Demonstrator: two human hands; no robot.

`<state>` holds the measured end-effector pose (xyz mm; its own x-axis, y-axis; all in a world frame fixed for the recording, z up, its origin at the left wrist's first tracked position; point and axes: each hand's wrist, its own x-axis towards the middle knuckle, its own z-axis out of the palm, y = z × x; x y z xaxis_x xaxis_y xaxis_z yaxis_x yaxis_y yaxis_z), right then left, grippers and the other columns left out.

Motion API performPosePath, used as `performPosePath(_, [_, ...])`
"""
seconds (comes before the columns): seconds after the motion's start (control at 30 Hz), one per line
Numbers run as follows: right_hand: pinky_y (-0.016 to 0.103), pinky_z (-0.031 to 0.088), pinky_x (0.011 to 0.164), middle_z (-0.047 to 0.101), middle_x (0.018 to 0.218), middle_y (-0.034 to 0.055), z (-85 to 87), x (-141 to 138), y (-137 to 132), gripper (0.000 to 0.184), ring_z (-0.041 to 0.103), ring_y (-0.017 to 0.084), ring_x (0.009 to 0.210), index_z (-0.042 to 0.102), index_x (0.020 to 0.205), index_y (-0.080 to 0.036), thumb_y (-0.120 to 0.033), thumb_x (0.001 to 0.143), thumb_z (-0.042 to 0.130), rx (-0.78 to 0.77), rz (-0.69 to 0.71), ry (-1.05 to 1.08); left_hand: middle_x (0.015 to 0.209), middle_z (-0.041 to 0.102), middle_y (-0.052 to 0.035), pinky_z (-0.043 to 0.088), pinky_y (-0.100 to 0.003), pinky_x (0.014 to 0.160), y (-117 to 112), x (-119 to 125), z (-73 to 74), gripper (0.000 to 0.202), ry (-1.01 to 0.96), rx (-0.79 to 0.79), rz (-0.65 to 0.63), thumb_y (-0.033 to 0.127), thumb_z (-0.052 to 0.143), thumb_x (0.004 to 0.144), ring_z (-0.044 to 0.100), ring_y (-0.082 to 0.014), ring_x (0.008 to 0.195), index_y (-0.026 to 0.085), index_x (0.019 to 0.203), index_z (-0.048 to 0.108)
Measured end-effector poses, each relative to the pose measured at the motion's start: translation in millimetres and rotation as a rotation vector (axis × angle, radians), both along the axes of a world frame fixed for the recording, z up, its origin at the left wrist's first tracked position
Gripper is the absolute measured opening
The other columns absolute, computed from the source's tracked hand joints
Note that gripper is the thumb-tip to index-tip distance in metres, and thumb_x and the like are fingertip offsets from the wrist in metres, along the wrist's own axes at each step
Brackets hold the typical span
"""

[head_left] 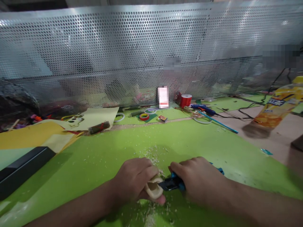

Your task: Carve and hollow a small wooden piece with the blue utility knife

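My left hand (134,181) is closed around a small pale cream piece (153,188), which sticks out between thumb and fingers. My right hand (199,179) grips a blue-handled cutter (174,183), its dark front end touching the cream piece. Both hands rest low over a green mat (99,157). Fine pale shavings (151,156) lie scattered on the mat around and ahead of the hands.
A perforated metal screen (142,53) runs across the back. Along it lie tape rolls (144,116), a red thread spool (186,101), a blue glue gun (203,109) and a yellow paper sheet (94,118). A yellow bottle (276,108) stands at the right, a black bar (23,168) at the left.
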<state>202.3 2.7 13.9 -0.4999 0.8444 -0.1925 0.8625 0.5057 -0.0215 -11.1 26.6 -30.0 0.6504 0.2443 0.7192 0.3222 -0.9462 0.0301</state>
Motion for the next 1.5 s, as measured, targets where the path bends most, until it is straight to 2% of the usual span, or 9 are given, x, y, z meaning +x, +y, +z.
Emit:
performPosePath(0.17, [0.030, 0.021, 0.049, 0.070, 0.071, 0.0050, -2.0, 4, 4, 0.023, 0.063, 0.024, 0.058, 0.062, 0.084, -0.023, -0.016, 0.063, 0.056, -0.004, 0.017, 0.041, 0.062, 0.054, 0.0035, 0.030, -0.024, 0.048, -1, -1, -0.1, 0.046, 0.036, -0.029, 0.039, 0.063, 0.041, 0.093, 0.046, -0.0105, 0.051, 0.017, 0.093, 0.048])
performPosePath(0.47, [0.028, 0.030, 0.052, 0.070, 0.071, 0.0021, -5.1, 11, 12, 0.025, 0.064, 0.023, 0.062, 0.062, 0.082, -0.023, -0.017, 0.059, 0.056, -0.017, 0.148, 0.187, 0.066, 0.055, 0.0033, 0.030, -0.025, 0.049, 1, -5, -5.7, 0.047, 0.036, -0.120, -0.044, 0.065, 0.046, 0.089, 0.045, -0.0114, 0.054, 0.019, 0.097, 0.048])
performPosePath(0.6, [0.028, 0.029, 0.052, 0.070, 0.072, 0.0029, -3.5, 8, 9, 0.024, 0.065, 0.023, 0.061, 0.062, 0.082, -0.023, -0.018, 0.059, 0.056, -0.018, 0.128, 0.148, 0.066, 0.056, 0.0027, 0.029, -0.025, 0.049, 1, -4, -5.5, 0.049, 0.051, -0.099, -0.046, 0.066, 0.044, 0.089, 0.046, -0.0115, 0.053, 0.018, 0.097, 0.049])
performPosePath(0.73, [0.029, 0.026, 0.049, 0.070, 0.070, 0.0040, -2.7, 5, 9, 0.023, 0.065, 0.025, 0.060, 0.063, 0.081, -0.023, -0.018, 0.059, 0.057, -0.015, 0.081, 0.068, 0.064, 0.055, 0.0033, 0.030, -0.024, 0.048, -2, -1, -2.2, 0.047, 0.057, -0.047, 0.009, 0.064, 0.045, 0.091, 0.047, -0.0109, 0.051, 0.017, 0.093, 0.049])
performPosePath(0.83, [0.029, 0.024, 0.049, 0.069, 0.066, 0.0033, -2.2, 5, 10, 0.021, 0.065, 0.025, 0.058, 0.065, 0.080, -0.023, -0.017, 0.062, 0.057, 0.006, 0.107, 0.034, 0.063, 0.055, 0.0034, 0.032, -0.024, 0.049, -3, 2, -1.0, 0.044, 0.070, -0.017, 0.004, 0.061, 0.044, 0.093, 0.047, -0.0110, 0.050, 0.017, 0.093, 0.048])
performPosePath(0.97, [0.029, 0.024, 0.050, 0.070, 0.068, 0.0030, -1.7, 4, 11, 0.021, 0.066, 0.024, 0.059, 0.065, 0.082, -0.022, -0.017, 0.064, 0.056, 0.046, 0.158, 0.051, 0.063, 0.054, 0.0038, 0.032, -0.024, 0.049, 0, 1, -4.8, 0.045, 0.080, -0.098, -0.049, 0.063, 0.045, 0.092, 0.046, -0.0110, 0.050, 0.018, 0.091, 0.047])
performPosePath(1.1, [0.029, 0.025, 0.051, 0.071, 0.073, 0.0030, -3.9, 1, 11, 0.021, 0.066, 0.023, 0.062, 0.063, 0.086, -0.021, -0.019, 0.065, 0.058, 0.029, 0.134, 0.097, 0.067, 0.055, 0.0031, 0.034, -0.024, 0.050, 3, -2, -8.8, 0.048, 0.036, -0.174, -0.102, 0.067, 0.048, 0.087, 0.048, -0.0112, 0.052, 0.019, 0.094, 0.045])
performPosePath(1.23, [0.029, 0.026, 0.052, 0.071, 0.076, 0.0040, -5.1, -1, 9, 0.023, 0.065, 0.023, 0.064, 0.061, 0.086, -0.021, -0.020, 0.063, 0.059, 0.014, 0.098, 0.127, 0.068, 0.056, 0.0028, 0.034, -0.022, 0.049, 3, 1, -5.7, 0.044, -0.032, -0.167, -0.113, 0.063, 0.041, 0.093, 0.049, -0.0110, 0.052, 0.019, 0.100, 0.042])
performPosePath(1.5, [0.029, 0.022, 0.050, 0.070, 0.071, 0.0038, 0.8, 0, 4, 0.021, 0.062, 0.022, 0.059, 0.060, 0.085, -0.022, -0.017, 0.065, 0.056, 0.033, 0.022, 0.081, 0.065, 0.055, 0.0032, 0.034, -0.023, 0.049, 0, 1, -4.5, 0.045, -0.020, -0.059, 0.000, 0.063, 0.043, 0.092, 0.048, -0.0110, 0.052, 0.018, 0.096, 0.046])
